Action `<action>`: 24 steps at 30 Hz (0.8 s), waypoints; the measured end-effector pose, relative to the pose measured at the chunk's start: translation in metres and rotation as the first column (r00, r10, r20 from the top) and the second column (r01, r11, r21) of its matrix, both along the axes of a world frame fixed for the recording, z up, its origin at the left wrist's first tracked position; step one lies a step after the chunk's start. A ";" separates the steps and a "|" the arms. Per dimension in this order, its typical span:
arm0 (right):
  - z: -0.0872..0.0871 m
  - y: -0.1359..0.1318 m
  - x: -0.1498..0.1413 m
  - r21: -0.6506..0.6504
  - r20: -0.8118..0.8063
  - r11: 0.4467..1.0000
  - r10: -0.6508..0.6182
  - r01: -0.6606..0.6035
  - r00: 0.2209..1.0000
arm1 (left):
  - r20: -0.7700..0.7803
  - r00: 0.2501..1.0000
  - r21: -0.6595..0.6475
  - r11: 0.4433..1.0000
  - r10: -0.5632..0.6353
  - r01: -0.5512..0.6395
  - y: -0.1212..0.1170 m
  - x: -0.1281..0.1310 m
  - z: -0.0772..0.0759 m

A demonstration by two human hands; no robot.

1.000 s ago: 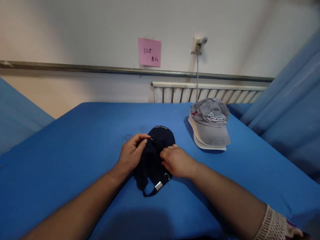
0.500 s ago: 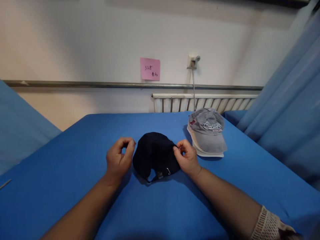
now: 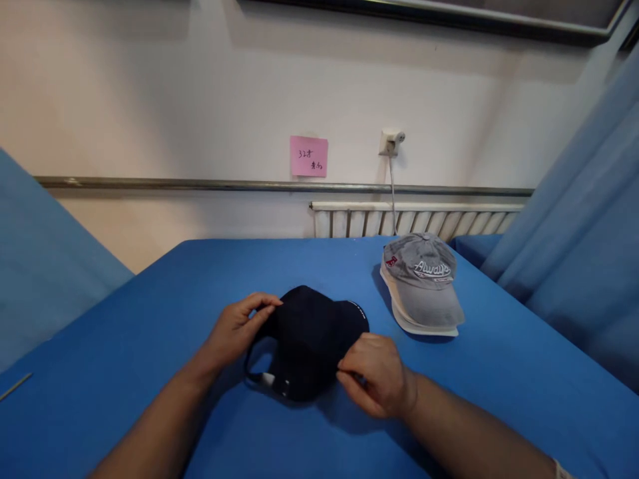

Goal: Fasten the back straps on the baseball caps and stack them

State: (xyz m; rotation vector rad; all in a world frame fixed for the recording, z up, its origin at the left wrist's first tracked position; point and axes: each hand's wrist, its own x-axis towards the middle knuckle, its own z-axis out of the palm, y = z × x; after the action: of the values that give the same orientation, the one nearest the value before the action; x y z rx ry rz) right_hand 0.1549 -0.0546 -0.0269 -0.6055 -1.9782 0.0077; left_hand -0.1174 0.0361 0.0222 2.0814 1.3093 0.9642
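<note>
A dark navy baseball cap [image 3: 312, 336] is between my hands over the blue table, its brim pointing to the right and its back strap and opening facing left. My left hand [image 3: 238, 326] pinches the cap's upper left edge between thumb and fingers. On the right side, my right hand [image 3: 377, 374] has its thumb and fingertips closed on the cap's lower right edge. White marks show along the brim's edge. The inside of the cap is hidden.
A grey cap [image 3: 423, 279] with "Always" lettering lies on top of a paler cap on the blue-covered table [image 3: 200, 279], right of centre. A thin stick [image 3: 16, 387] lies far left. Blue curtains [image 3: 584, 219] hang at both sides. Behind are a radiator [image 3: 419, 219] and wall rail.
The navy cap has turned so its brim now shows at the right and its strap opening at the left. My left hand has taken hold of it; my right hand has moved lower. The view has tilted up.
</note>
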 end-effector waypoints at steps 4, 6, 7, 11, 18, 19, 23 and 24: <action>-0.012 0.013 -0.003 -0.260 -0.070 0.962 -0.104 0.083 0.992 | -0.021 0.992 -0.032 0.992 0.123 -0.123 0.025 -0.021 -0.011; -0.023 0.031 0.002 -0.360 -0.059 0.903 -0.271 0.233 0.961 | -0.002 0.981 -0.057 0.980 0.193 -0.193 0.031 -0.025 -0.018; -0.029 0.040 0.006 -0.404 -0.021 0.858 -0.357 0.319 0.934 | 0.001 0.976 -0.070 0.974 0.217 -0.217 0.032 -0.024 -0.021; -0.048 0.067 0.019 -0.568 0.098 0.674 -0.514 0.472 0.852 | 0.006 0.956 -0.052 0.954 0.295 -0.294 0.030 -0.019 -0.025; -0.059 0.073 0.022 -0.736 0.061 0.541 -0.546 0.406 0.836 | -0.063 0.899 0.006 0.901 0.434 -0.435 0.019 -0.019 -0.009; -0.059 0.073 0.023 -0.724 0.078 0.539 -0.556 0.431 0.827 | -0.088 0.888 0.008 0.891 0.452 -0.453 0.018 -0.022 -0.006; -0.057 0.071 0.023 -0.619 0.143 0.603 -0.543 0.503 0.827 | -0.182 0.894 -0.148 0.888 0.409 -0.436 0.018 -0.033 -0.003; -0.057 0.070 0.022 -0.609 0.131 0.625 -0.528 0.488 0.839 | -0.183 0.907 -0.214 0.885 0.380 -0.414 0.019 -0.035 -0.005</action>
State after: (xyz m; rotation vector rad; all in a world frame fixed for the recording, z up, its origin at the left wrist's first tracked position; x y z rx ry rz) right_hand 0.1770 0.0158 -0.0836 -1.5817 -1.6492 0.3441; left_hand -0.1526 0.0553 0.0174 1.7441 1.8784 0.7746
